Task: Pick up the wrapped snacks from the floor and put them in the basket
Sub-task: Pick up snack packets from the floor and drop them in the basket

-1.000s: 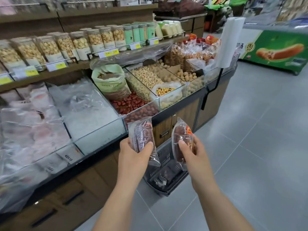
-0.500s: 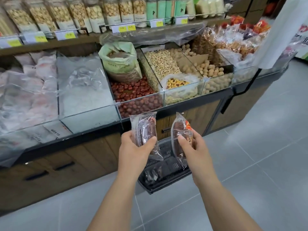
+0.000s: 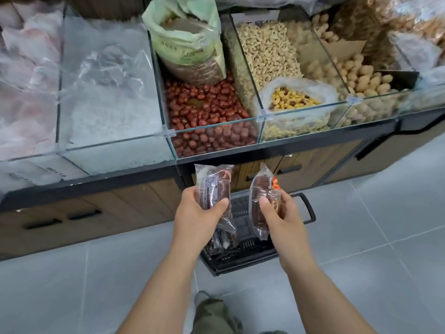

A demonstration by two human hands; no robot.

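Head view looks down on two wrapped snacks held above the basket. On the left, the first wrapped snack (image 3: pixel 213 186) is gripped by the left hand (image 3: pixel 199 213). The thumb is pressed on the front of the packet and the other fingers are curled behind it. This packet is kept upright, with its top seam free above the hand and its lower end hanging toward the basket.

Below and between the hands, the black basket (image 3: pixel 245 261) is seen on the grey floor (image 3: pixel 361 237), close to the wooden counter (image 3: pixel 134 203). Some packets (image 3: pixel 221 239) are already lying inside it.

To the right, the second wrapped snack (image 3: pixel 263 201) is held by the right hand (image 3: pixel 281 218) in the same manner, thumb in front and fingers behind. It is tilted a little, and it is apart from the first one.

Both packets are judged to be light. The clear film looks thin and glossy, so it is probably slippery, and it crumples easily at the loose ends. The dark filling is judged to be rather soft, so a hard squeeze should be avoided. The best hold is thought to be across the middle of the body, where the filling supports the film, and not at the flat seams. A gentle release over the basket should be enough.
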